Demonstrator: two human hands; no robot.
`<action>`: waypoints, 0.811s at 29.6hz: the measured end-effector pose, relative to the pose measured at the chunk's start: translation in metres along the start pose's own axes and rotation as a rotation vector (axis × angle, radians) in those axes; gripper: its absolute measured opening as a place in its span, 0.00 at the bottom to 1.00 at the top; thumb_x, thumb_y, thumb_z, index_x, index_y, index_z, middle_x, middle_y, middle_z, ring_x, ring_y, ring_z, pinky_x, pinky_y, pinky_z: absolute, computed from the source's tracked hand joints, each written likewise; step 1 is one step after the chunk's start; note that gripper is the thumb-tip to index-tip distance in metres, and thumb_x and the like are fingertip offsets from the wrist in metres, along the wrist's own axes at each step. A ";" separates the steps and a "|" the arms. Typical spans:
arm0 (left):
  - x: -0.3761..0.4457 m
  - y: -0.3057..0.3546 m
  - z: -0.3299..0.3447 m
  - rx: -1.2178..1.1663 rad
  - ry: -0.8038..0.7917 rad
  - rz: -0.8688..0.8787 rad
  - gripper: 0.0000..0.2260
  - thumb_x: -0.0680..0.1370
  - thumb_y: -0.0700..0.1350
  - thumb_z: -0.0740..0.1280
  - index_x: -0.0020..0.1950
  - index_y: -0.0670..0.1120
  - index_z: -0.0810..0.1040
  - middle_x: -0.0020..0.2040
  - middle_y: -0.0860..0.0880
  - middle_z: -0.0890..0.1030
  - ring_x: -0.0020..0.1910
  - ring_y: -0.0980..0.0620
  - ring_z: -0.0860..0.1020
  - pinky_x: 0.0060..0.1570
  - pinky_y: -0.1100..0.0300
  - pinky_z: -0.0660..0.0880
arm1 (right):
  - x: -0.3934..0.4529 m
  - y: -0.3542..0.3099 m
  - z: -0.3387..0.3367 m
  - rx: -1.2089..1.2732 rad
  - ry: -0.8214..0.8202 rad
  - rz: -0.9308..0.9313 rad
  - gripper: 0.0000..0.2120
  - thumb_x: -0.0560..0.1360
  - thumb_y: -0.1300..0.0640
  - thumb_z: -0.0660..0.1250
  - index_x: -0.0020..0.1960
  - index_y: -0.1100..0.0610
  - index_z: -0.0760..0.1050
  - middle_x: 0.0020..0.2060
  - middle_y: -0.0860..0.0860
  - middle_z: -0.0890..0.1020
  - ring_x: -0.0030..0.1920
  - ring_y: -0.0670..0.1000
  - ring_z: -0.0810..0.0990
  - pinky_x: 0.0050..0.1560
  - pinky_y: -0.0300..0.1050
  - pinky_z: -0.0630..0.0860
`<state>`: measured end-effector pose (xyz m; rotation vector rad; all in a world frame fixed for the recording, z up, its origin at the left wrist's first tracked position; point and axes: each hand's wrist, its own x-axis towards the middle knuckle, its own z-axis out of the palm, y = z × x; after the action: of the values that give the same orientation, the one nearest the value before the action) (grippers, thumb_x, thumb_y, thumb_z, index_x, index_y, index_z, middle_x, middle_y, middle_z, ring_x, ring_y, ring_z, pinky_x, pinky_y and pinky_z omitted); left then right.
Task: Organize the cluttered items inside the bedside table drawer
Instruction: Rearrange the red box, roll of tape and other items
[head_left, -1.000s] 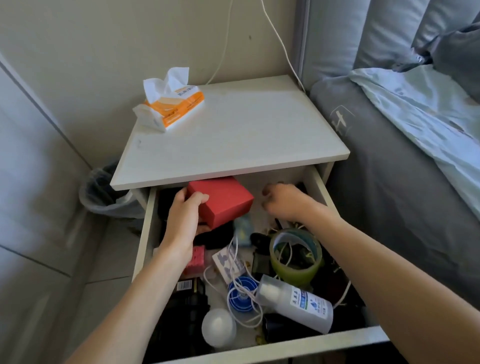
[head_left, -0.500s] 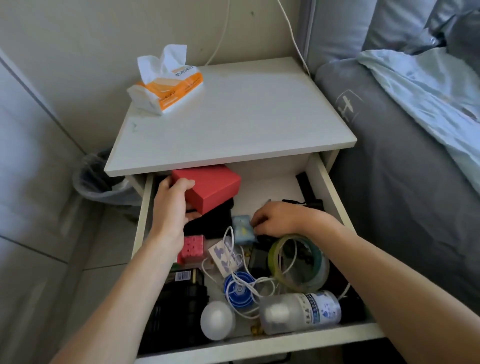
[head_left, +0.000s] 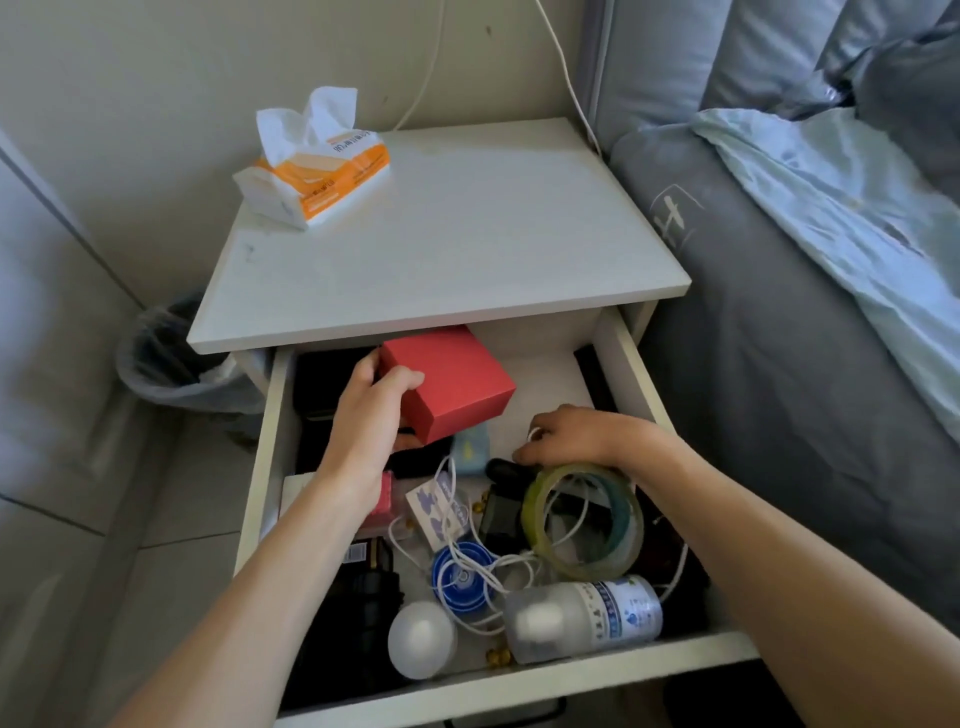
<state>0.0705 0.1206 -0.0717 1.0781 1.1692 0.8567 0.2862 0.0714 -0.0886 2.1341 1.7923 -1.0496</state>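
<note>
Left hand (head_left: 371, 410) gripping red box (head_left: 452, 382) over the open drawer (head_left: 260, 467). Right hand (head_left: 571, 434), fingers curled down onto white cord (head_left: 483, 566), just behind tape roll (head_left: 584, 522). Nearer than both hands: 1 bottle (head_left: 587, 618) and 1 white ball (head_left: 422, 639).

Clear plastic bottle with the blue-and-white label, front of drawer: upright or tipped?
Tipped. The clear plastic bottle lies on its side along the white drawer's front wall, cap end pointing left, label facing up.
</note>
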 end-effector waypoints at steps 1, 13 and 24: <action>0.000 0.001 0.006 0.010 -0.030 0.003 0.14 0.73 0.50 0.67 0.59 0.58 0.78 0.51 0.50 0.84 0.46 0.51 0.85 0.37 0.60 0.79 | -0.005 0.005 -0.004 0.022 -0.010 0.001 0.18 0.74 0.35 0.62 0.54 0.48 0.71 0.53 0.50 0.72 0.53 0.53 0.72 0.51 0.46 0.70; 0.058 -0.015 0.068 0.431 -0.050 -0.014 0.35 0.77 0.52 0.73 0.79 0.46 0.61 0.66 0.50 0.74 0.62 0.52 0.76 0.59 0.64 0.72 | -0.010 0.012 0.011 0.455 0.230 0.008 0.16 0.77 0.41 0.63 0.40 0.52 0.77 0.41 0.51 0.82 0.43 0.50 0.80 0.42 0.43 0.74; 0.015 -0.018 0.067 1.293 -0.138 0.286 0.17 0.80 0.52 0.64 0.65 0.44 0.76 0.52 0.45 0.82 0.49 0.45 0.81 0.47 0.49 0.80 | -0.005 0.016 0.016 0.613 0.554 0.108 0.13 0.73 0.51 0.70 0.40 0.54 0.68 0.36 0.50 0.77 0.34 0.48 0.77 0.28 0.39 0.69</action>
<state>0.1393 0.1165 -0.0899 2.3373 1.4657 0.1131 0.2947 0.0546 -0.1022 3.1063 1.6563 -1.1728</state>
